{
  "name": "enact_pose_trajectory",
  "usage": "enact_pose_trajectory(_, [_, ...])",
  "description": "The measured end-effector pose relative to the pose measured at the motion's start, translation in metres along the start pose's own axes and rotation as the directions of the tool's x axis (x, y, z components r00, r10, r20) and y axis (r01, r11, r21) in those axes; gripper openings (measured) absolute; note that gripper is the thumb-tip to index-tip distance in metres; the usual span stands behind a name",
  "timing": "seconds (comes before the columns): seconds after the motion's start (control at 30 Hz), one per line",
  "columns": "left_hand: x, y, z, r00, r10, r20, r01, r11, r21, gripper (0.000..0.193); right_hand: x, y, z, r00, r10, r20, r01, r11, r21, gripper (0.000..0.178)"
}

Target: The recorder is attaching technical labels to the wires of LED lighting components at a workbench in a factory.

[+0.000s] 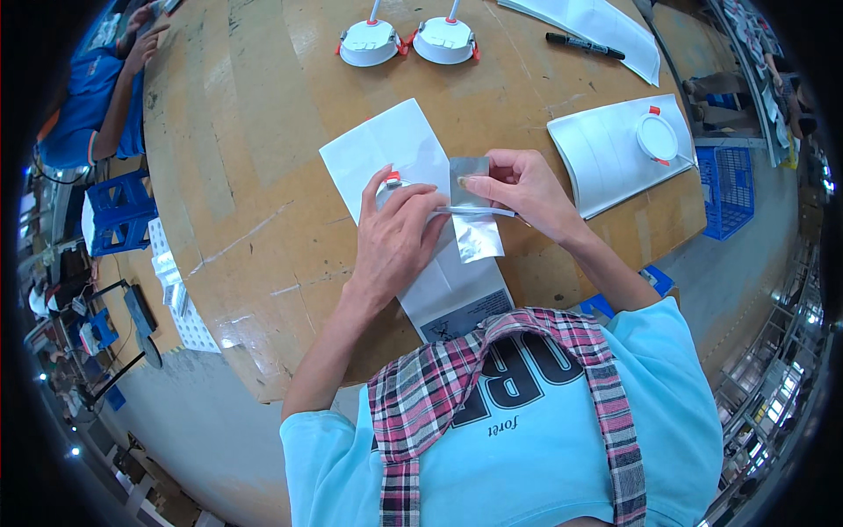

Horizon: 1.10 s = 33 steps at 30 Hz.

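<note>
My left hand (395,235) is closed over a small downlight that it mostly hides; a red clip (392,178) shows beyond the fingers. From there a thin white cable (481,211) runs right, crossing a strip of silver foil (478,239). The upper end of that foil is pinched between the thumb and fingers of my right hand (527,186). The foil's lower part hangs below the cable, shiny and creased. Beneath both hands lies a long white paper sheet (386,140) with a dark printed block at its near end.
Two white downlights (369,44) with red clips stand at the far side of the brown table (255,158). To the right, another downlight (657,137) rests on folded white paper (597,162). A black marker (585,46) lies on far-right papers. Another person (97,97) is at far left.
</note>
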State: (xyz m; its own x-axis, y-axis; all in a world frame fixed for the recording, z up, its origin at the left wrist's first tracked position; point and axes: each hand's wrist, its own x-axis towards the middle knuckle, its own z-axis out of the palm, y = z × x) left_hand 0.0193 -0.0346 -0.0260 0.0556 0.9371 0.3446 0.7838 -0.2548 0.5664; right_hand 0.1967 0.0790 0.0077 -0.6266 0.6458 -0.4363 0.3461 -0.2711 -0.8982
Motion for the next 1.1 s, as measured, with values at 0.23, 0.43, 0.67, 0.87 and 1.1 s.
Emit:
enact_pose_trajectory(0.23, [-0.005, 0.002, 0.008, 0.984, 0.067, -0.167, -0.064, 0.998, 0.024, 0.018, 0.003, 0.013, 0.002, 0.999, -0.033, -0.016, 0.034, 0.998, 0.043, 0.022])
enact_pose_trajectory(0.43, [-0.007, 0.002, 0.010, 0.979, 0.075, -0.190, -0.074, 0.997, 0.012, 0.020, 0.003, 0.013, 0.003, 0.999, -0.016, -0.040, 0.018, 0.998, 0.063, 0.021])
enact_pose_trajectory(0.67, [-0.005, 0.003, 0.006, 0.985, 0.113, -0.132, -0.111, 0.994, 0.022, 0.021, 0.005, 0.012, -0.004, 0.992, 0.062, 0.106, -0.070, 0.995, 0.072, 0.023])
enact_pose_trajectory(0.87, [0.004, 0.023, -0.005, 0.991, 0.016, -0.136, -0.020, 0.999, -0.025, 0.027, 0.002, 0.006, -0.003, 0.994, 0.036, 0.098, -0.042, 0.997, 0.062, 0.027])
enact_pose_trajectory(1.1, [0.009, 0.016, 0.000, 0.992, -0.085, -0.097, 0.060, 0.970, -0.234, 0.011, 0.000, 0.010, -0.002, 0.997, -0.037, 0.071, 0.028, 0.993, 0.117, 0.022])
